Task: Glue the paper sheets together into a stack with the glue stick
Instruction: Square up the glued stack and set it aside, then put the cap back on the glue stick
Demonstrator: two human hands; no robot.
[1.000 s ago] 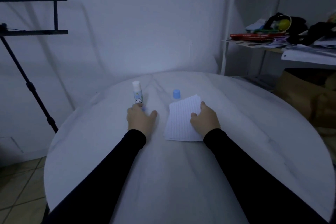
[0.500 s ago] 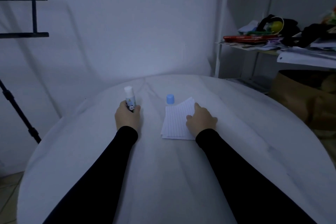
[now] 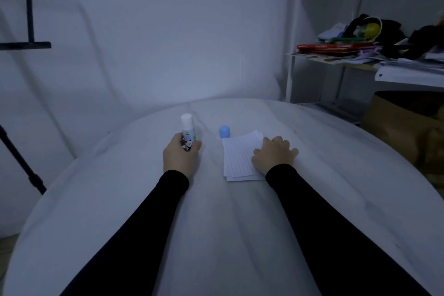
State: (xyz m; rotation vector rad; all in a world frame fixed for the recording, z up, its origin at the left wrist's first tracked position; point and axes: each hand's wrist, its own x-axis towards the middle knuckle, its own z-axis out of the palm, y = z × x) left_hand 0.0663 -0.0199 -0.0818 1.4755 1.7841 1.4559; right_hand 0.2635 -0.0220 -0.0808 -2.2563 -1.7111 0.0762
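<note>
An uncapped glue stick [image 3: 188, 130] with a panda label stands upright on the round white table [image 3: 216, 211]. My left hand [image 3: 181, 157] grips its lower part, fingers and thumb curled round it. Its blue cap [image 3: 224, 131] stands alone just right of it, at the far left corner of a small stack of lined paper sheets [image 3: 239, 157]. My right hand [image 3: 274, 154] rests on the right side of the stack with fingers spread forward, pressing it down; it hides the sheets' right edge.
A white metal shelf [image 3: 336, 55] at the right holds red books, papers and dark clothing. A brown bag [image 3: 403, 127] sits below it. A black stand [image 3: 21, 158] rises at the left by the wall.
My left hand closed round the glue stick, which it only touched at first. My right hand slid to the right edge of the sheets. The camera shifted slightly.
</note>
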